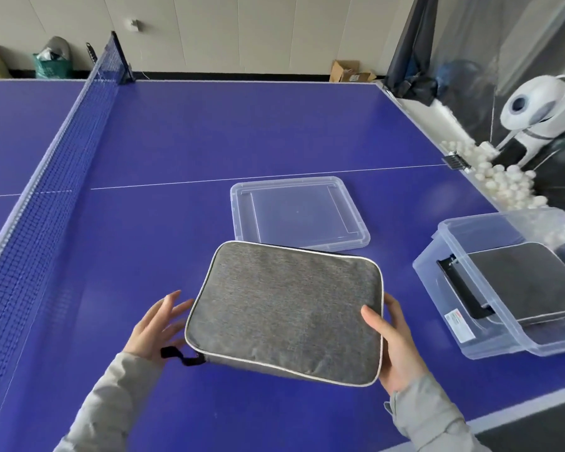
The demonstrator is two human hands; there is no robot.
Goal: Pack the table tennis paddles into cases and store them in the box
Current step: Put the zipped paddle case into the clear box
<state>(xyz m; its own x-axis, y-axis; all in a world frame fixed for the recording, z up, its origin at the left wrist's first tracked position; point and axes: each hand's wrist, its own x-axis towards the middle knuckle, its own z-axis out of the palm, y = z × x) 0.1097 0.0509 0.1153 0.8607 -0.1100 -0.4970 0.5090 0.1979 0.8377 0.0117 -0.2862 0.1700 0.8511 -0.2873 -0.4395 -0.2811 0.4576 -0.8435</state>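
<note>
Right hand grips the zipped grey case at frame centre, seemingly bound for the box at right; left hand spread, loose.

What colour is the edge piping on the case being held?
White piping around the grey fabric paddle case; seen in the head view.

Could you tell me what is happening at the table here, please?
A person is packing paddle cases into a clear box. The right hand holds a closed grey case by its edge, thumb on top, just above the blue table. The left hand is open beside the case's other edge. The clear box at the right already holds another case, and its lid lies apart on the table.
</note>
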